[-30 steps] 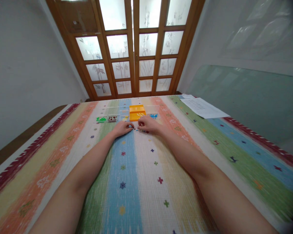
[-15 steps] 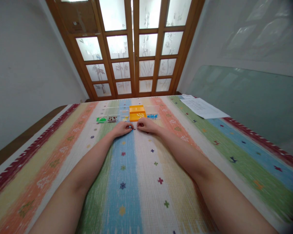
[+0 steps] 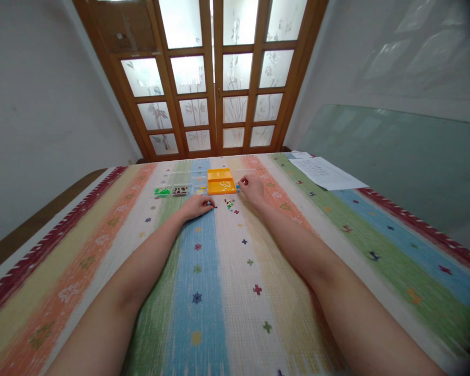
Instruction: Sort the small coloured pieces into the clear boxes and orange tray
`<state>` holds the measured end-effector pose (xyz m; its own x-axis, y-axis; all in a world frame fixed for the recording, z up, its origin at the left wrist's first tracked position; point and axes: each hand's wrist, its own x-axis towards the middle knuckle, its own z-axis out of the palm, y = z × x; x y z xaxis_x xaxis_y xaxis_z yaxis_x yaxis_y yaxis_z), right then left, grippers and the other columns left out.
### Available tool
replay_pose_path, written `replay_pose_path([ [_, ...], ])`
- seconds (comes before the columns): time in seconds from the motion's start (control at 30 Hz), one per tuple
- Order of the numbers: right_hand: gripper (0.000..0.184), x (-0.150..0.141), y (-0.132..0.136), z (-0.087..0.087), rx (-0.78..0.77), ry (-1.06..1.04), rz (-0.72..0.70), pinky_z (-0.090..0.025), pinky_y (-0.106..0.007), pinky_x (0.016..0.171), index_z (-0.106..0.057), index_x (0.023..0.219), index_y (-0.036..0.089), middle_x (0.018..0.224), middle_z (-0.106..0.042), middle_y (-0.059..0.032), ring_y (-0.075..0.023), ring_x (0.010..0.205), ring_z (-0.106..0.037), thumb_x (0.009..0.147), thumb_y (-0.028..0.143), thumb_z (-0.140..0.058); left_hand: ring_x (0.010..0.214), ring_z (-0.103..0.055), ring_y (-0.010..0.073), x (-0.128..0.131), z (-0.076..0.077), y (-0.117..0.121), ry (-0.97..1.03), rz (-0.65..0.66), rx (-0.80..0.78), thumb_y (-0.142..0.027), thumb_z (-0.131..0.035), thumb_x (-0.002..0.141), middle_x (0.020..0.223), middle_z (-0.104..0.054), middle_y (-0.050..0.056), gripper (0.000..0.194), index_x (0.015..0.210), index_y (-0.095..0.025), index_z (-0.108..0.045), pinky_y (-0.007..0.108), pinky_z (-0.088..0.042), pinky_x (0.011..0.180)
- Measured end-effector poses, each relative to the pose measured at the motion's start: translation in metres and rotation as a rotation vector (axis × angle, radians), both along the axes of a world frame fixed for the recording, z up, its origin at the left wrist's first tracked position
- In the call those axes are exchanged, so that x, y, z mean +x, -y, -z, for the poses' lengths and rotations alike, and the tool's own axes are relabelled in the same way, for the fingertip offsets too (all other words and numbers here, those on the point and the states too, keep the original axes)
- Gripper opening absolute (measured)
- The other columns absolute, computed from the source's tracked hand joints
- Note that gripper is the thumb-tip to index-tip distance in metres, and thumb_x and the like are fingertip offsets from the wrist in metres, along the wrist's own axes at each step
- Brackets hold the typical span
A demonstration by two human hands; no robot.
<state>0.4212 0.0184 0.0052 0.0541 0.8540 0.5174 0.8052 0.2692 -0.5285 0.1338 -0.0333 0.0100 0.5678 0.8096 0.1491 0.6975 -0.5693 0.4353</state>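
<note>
My left hand (image 3: 198, 207) rests on the cloth's blue stripe, thumb and fingertips pinched together. Something tiny, dark and bluish shows at those fingertips, too small to name. Over at the right, my right hand (image 3: 252, 188) reaches to the clear box of blue pieces (image 3: 237, 187), which it mostly covers. Its fingers are closed at the tips; what they hold cannot be made out. Between the hands lies a small cluster of green, yellow and dark pieces (image 3: 230, 204). Just behind it stands an open orange box (image 3: 221, 191) with whitish pieces inside.
Left of the orange box are clear boxes with green pieces (image 3: 162, 191), brown pieces (image 3: 180, 191) and yellow pieces (image 3: 201, 191). A printed paper sheet (image 3: 329, 174) lies at the far right. A striped, patterned tablecloth (image 3: 235, 292) covers the table.
My right hand has moved away from beside the left, rightward and farther back, to the blue pieces' box. The small cluster it covered now shows. My left hand stays put.
</note>
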Motion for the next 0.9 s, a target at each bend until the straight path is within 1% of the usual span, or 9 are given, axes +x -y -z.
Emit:
replay_pose_path([
  [0.17,0.020,0.003,-0.007,0.007,-0.085,-0.139,0.032,-0.044,-0.031,0.073,-0.076,0.088,0.019,0.089,-0.074,-0.0068,-0.0209,0.082,-0.063,0.089,0.033,-0.061,0.076,-0.061,0.0171,0.000,0.002,-0.002,0.019,0.000,0.009,-0.032,-0.059,0.094,0.085,-0.071,0.002,0.025,0.106,-0.022,-0.079,0.027,-0.044,0.075],
  [0.3,0.023,0.010,-0.016,0.012,-0.133,-0.229,0.033,-0.044,-0.030,0.070,-0.078,0.089,0.018,0.087,-0.076,-0.0071,-0.0216,0.080,-0.065,0.089,0.036,-0.063,0.080,-0.062,0.0176,-0.001,0.005,-0.004,0.047,-0.032,-0.009,-0.032,-0.059,0.094,0.089,-0.073,0.003,0.025,0.106,-0.021,-0.078,0.028,-0.047,0.079],
  [0.5,0.021,0.015,-0.022,0.016,-0.148,-0.213,0.055,-0.045,-0.030,0.073,-0.079,0.090,0.019,0.088,-0.077,-0.0070,-0.0222,0.082,-0.067,0.089,0.036,-0.066,0.084,-0.064,0.0181,-0.001,0.011,-0.007,0.080,-0.053,0.013,-0.035,-0.057,0.096,0.093,-0.075,0.004,0.026,0.105,-0.020,-0.078,0.029,-0.048,0.083],
  [0.63,0.026,0.015,-0.023,0.017,-0.139,-0.198,0.101,-0.046,-0.031,0.074,-0.079,0.089,0.020,0.087,-0.076,-0.0067,-0.0228,0.082,-0.067,0.092,0.038,-0.061,0.085,-0.064,0.0187,-0.001,0.012,-0.007,0.093,-0.042,0.039,-0.035,-0.056,0.097,0.095,-0.075,0.004,0.026,0.103,-0.020,-0.077,0.029,-0.047,0.082],
  [0.8,0.028,0.014,-0.022,0.014,-0.141,-0.285,0.093,-0.046,-0.031,0.071,-0.076,0.084,0.018,0.084,-0.075,-0.0077,-0.0237,0.079,-0.066,0.092,0.035,-0.056,0.083,-0.063,0.0183,0.000,0.010,-0.007,0.123,-0.039,0.038,-0.035,-0.054,0.097,0.093,-0.074,0.003,0.026,0.098,-0.020,-0.075,0.028,-0.046,0.078],
  [0.87,0.029,0.014,-0.022,0.013,-0.132,-0.311,0.089,-0.046,-0.031,0.071,-0.076,0.084,0.018,0.084,-0.076,-0.0081,-0.0238,0.079,-0.066,0.092,0.036,-0.055,0.080,-0.062,0.0179,0.000,0.009,-0.008,0.151,-0.070,0.032,-0.037,-0.054,0.097,0.089,-0.073,0.003,0.027,0.095,-0.019,-0.075,0.028,-0.044,0.076],
  [0.9,0.029,0.014,-0.021,0.013,-0.128,-0.321,0.087,-0.045,-0.031,0.071,-0.075,0.084,0.018,0.085,-0.076,-0.0081,-0.0235,0.079,-0.065,0.092,0.036,-0.055,0.078,-0.061,0.0178,0.000,0.009,-0.009,0.162,-0.105,0.031,-0.038,-0.054,0.097,0.086,-0.072,0.002,0.028,0.094,-0.019,-0.074,0.028,-0.044,0.074],
])
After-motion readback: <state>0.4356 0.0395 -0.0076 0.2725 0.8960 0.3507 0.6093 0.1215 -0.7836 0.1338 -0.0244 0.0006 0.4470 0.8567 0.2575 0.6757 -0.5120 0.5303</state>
